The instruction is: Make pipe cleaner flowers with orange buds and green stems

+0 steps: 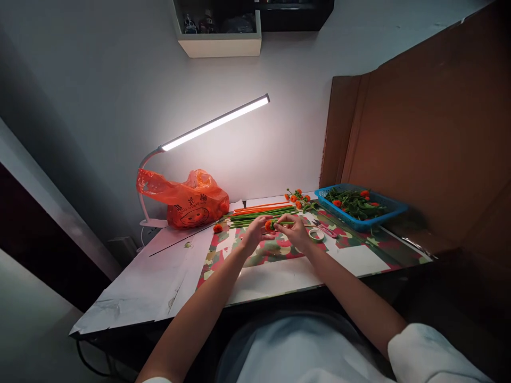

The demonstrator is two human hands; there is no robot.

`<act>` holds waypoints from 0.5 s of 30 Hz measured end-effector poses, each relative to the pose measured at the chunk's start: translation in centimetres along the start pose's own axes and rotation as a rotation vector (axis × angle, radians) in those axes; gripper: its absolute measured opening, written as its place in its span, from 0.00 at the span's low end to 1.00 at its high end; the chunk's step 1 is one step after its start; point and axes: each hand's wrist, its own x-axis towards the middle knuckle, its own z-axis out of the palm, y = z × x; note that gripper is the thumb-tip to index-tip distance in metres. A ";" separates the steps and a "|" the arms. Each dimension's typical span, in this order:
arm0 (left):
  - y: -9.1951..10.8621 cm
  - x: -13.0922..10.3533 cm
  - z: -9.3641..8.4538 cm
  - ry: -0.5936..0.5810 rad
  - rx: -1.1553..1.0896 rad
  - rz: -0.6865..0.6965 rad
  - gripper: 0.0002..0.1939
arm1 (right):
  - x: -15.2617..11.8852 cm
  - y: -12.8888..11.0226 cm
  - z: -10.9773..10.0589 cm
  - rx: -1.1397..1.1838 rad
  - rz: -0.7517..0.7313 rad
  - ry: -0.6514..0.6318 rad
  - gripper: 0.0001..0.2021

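Over the middle of the table I hold a small orange flower with a green base and stem. My left hand is curled about the flower head from the left. The fingers of my right hand pinch the green part just behind the head, and the stem runs off to the right. Just beyond my hands lies a row of green stems, with orange-red sticks behind them. A roll of pale tape and pink-handled scissors lie right of my right hand.
A loose orange flower lies at left, near a red plastic bag and a lit desk lamp. More orange flowers lie at the back. A blue basket of leafy flowers stands right, by a cardboard panel.
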 end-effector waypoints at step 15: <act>0.5 -0.7 0.3 -0.040 0.168 0.214 0.15 | 0.0 0.2 -0.3 -0.048 0.017 0.062 0.14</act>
